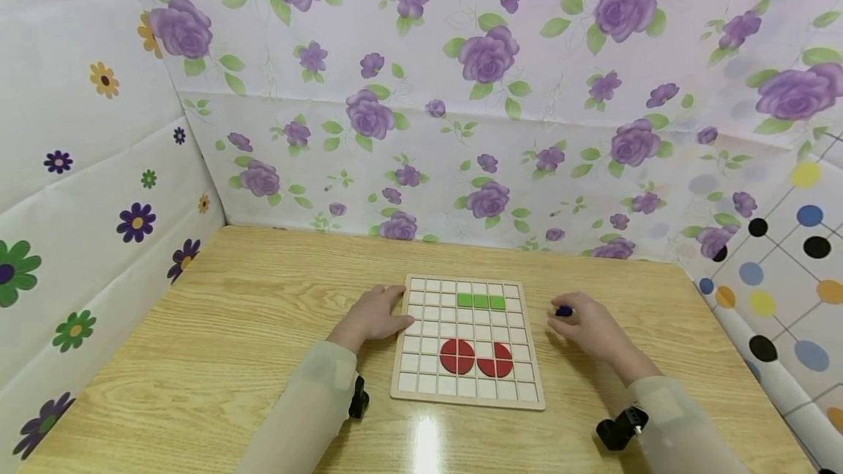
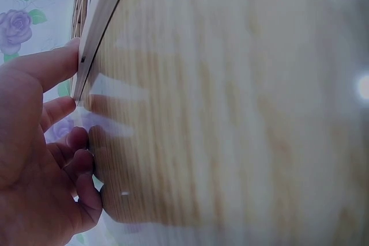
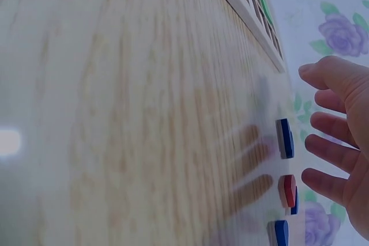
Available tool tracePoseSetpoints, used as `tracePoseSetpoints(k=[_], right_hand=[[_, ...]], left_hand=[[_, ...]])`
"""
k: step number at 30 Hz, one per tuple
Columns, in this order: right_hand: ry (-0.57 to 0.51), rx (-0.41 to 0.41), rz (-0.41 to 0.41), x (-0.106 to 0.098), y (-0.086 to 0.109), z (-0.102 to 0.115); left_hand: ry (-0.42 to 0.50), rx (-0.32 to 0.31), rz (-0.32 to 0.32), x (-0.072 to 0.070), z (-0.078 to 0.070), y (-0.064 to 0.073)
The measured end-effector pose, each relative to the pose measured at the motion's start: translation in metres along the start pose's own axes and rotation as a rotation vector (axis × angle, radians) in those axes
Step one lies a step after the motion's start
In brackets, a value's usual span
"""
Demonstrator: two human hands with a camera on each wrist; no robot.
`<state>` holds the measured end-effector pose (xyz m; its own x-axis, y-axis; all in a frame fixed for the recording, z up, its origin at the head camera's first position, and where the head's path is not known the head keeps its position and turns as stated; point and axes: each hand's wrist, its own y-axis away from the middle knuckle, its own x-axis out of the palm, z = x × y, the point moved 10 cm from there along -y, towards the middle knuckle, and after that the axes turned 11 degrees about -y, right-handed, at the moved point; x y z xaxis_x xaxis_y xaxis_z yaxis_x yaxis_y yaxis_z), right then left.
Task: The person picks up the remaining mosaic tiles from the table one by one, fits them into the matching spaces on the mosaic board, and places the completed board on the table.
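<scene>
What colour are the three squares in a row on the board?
The squares are green, clearest in the head view.

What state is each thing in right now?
Board: flat on the table, partly filled
Green squares: three in a row
Left red circle: whole
Right red circle: upper-left quarter missing
Loose blue pieces: off the board
Loose red piece: off the board
Left hand: touching the board's left edge
Right hand: near the loose pieces, no grip visible
</scene>
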<state>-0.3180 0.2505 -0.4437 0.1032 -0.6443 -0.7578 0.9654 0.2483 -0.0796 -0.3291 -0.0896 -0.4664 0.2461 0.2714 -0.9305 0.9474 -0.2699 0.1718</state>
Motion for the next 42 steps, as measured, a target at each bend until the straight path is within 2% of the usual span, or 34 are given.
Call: tracePoseSetpoints(k=[16, 26, 42], right_hand=[[0.011, 0.034, -0.038, -0.016, 0.007, -0.013], [0.053, 0.003, -0.083, -0.025, 0.007, -0.016], [0.028, 0.046, -0.075, -0.030, 0.010, -0.032]], left_hand=[[0.004, 0.005, 0.000, -0.001, -0.001, 0.000], [0.008, 0.005, -0.004, -0.002, -0.002, 0.002], [0.000, -0.003, 0.003, 0.000, -0.001, 0.002]])
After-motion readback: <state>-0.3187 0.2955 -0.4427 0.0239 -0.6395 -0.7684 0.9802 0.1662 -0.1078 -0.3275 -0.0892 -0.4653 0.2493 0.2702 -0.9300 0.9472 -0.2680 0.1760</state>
